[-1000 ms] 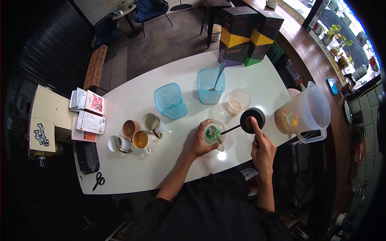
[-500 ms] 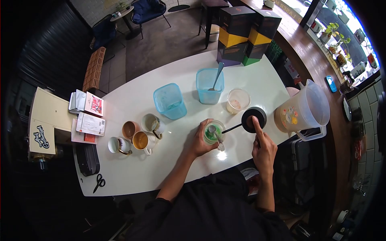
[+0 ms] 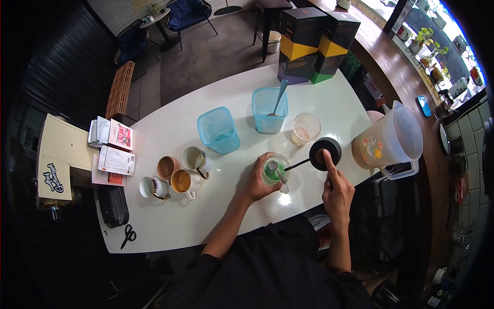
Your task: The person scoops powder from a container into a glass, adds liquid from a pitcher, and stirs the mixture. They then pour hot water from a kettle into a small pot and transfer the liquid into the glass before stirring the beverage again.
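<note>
My left hand is wrapped around a clear plastic cup with bright green contents. A spoon leans in the cup, one end sticking out over the rim toward me. My right hand has its index finger stretched out onto a black round piece, the other fingers curled. From that piece a thin black stem runs left to the cup's rim. Just beyond them stands a translucent tub with a little pinkish content.
Two blue plastic containers stand farther back, one with a grey utensil. At left are several mugs, packets and black scissors. A large plastic pitcher is at right; stacked dark boxes stand behind.
Both hands hold nearly the same pose. The whole view has shifted very slightly, and the spoon in the cup sits a touch farther right.
</note>
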The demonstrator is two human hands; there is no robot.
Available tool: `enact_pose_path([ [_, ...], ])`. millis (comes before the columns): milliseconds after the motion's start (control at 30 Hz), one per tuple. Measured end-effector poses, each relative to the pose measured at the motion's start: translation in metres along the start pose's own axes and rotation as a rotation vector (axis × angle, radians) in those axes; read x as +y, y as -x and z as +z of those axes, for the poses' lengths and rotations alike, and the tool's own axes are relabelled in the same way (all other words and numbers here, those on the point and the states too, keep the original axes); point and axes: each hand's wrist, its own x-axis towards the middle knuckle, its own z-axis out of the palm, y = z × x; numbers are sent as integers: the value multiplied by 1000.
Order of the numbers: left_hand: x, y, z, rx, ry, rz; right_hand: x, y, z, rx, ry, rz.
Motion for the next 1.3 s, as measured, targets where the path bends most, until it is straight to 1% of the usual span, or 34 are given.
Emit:
enact_pose_path([
  [33,1,0,-1,2,-9,2,-1,0,-1,-27,7,15],
  [167,2,-1,-2,0,-32,16,-2,0,1,-22,5,16],
  [233,-1,-1,-1,6,-10,32,-1,0,5,42,0,-6],
  [367,-2,-1,0,12,16,46,-3,2,4,44,5,-2],
  [433,-3,-1,0,20,15,58,-5,2,1,-28,16,37],
  [767,0,-2,-1,7,3,36,-7,0,1,-10,0,50],
  [967,-6,-1,1,17,16,62,-3,-1,1,-11,0,67],
  [1300,-4,-2,-2,-10,-48,67,-2,-2,-2,-17,2,60],
])
